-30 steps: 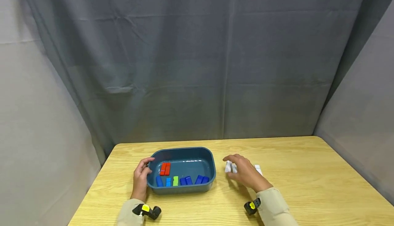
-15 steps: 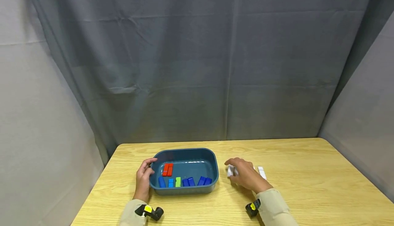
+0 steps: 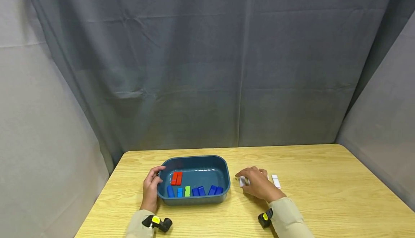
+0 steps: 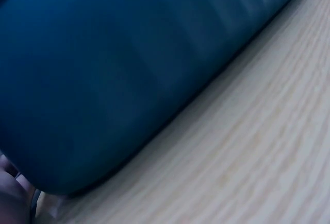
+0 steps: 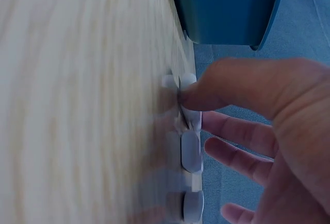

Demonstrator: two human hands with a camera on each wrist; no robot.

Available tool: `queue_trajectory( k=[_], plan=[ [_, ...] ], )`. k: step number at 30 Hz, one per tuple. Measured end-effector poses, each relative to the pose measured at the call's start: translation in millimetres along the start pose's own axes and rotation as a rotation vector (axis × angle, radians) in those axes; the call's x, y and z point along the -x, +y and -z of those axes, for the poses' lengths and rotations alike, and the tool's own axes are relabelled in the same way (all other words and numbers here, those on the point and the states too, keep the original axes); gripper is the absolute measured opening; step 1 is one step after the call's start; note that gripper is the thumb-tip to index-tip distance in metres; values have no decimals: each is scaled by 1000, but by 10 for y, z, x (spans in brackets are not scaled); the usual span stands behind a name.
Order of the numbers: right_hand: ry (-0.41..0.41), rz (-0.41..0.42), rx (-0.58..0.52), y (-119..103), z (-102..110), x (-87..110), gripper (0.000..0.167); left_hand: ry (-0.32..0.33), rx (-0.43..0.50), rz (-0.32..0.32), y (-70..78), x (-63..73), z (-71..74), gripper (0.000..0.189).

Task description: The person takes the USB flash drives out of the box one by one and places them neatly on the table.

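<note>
In the head view my left hand (image 3: 151, 188) holds the left end of a dark blue-green plastic tub (image 3: 194, 201), its index finger and thumb at the rim. The tub's long side (image 4: 154, 54) fills much of the left wrist view. My right hand (image 3: 259, 184) is just right of the tub, its thumb and index finger pinching a small white oblong piece (image 3: 242, 181) low at the table. In the right wrist view the thumb lies against that white piece (image 5: 190, 80). Two more white pieces stand in a row beside it, one nearer (image 5: 191, 152) and one farther (image 5: 193, 206).
Inside the tub lie two red pieces (image 3: 176, 178), a light blue piece (image 3: 179, 192), a green piece (image 3: 187, 191) and several dark blue pieces (image 3: 198, 191). A white piece with a line across it (image 3: 276, 181) lies right of my right hand on the wooden table (image 3: 311, 187).
My right hand's thumb and index finger have come down and closed about the leftmost white piece. The left hand stays at the tub. The head view has shifted slightly.
</note>
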State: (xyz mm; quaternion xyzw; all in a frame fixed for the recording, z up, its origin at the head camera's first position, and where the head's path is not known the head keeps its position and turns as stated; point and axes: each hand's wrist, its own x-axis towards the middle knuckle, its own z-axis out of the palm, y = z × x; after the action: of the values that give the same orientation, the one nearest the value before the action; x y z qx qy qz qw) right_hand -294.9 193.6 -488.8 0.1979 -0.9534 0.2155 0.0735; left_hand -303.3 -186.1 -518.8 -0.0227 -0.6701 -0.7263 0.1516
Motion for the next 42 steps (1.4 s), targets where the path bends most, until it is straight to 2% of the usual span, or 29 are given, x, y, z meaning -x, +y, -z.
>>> queue_trajectory(
  k=[19, 31, 35, 39, 42],
  plan=[
    [-17, -23, 12, -8, -3, -26, 41, 11, 0, -19, -3, -9, 17, 44],
    [-24, -24, 14, -18, 5, 1, 42, -1, -10, -7, -32, -13, 37, 44],
    [-17, -15, 10, -16, 4, 15, 42, 1, 13, -2, -30, -18, 30, 44],
    [-5, -3, 11, -5, 1, 29, 40, -6, 29, 9, 1, -14, 24, 44],
    [-1, 2, 13, 4, 1, 38, 38, -19, 24, 8, 99, 26, 4, 44]
  ],
)
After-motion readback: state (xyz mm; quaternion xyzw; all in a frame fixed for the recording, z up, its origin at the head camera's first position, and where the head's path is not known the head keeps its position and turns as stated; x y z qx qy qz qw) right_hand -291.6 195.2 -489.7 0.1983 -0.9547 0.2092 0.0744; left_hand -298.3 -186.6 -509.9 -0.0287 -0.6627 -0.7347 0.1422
